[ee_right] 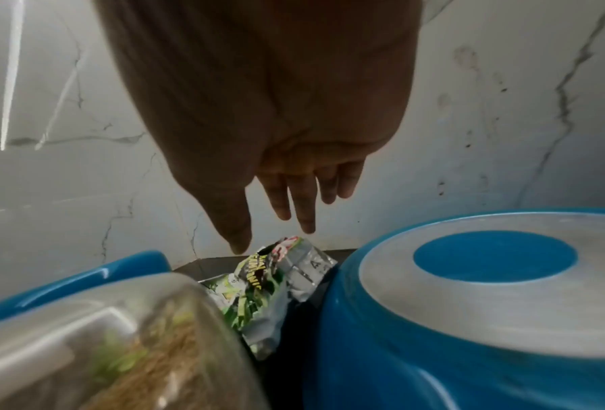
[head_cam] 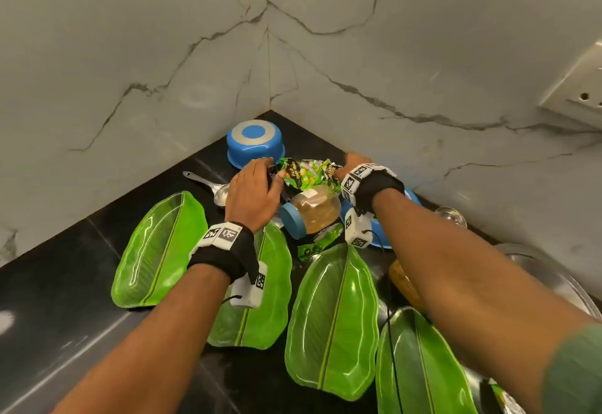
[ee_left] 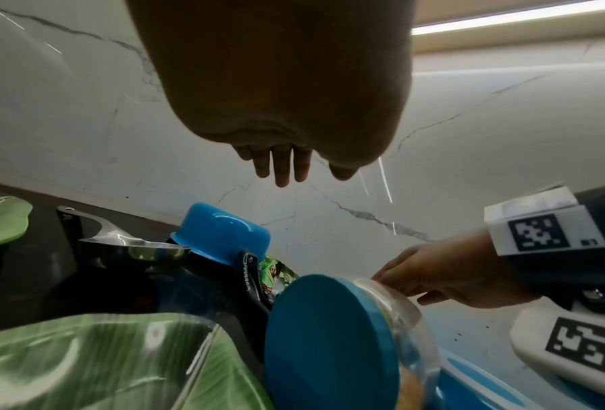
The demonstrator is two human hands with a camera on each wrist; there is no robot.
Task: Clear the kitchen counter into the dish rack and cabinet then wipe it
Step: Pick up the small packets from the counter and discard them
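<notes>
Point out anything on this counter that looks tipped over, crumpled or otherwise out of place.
A clear jar with a blue lid lies on its side among the leaf plates. Behind it a crumpled green snack wrapper sits between both hands, and a blue bowl rests upside down in the corner.

Both forearms reach forward; left hand (head_cam: pixel 252 193) and right hand (head_cam: pixel 355 161) hang with fingers extended.

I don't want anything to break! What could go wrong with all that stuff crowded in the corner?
The jar lies on its side right under both hands; a nudge might roll it into the leaf plates.

The left hand and right hand both reach for the crumpled snack wrapper, which is wedged between the upturned blue bowl and the jar, so pulling it could shove either one.

The ladle lies close by the left hand and could get knocked.
</notes>
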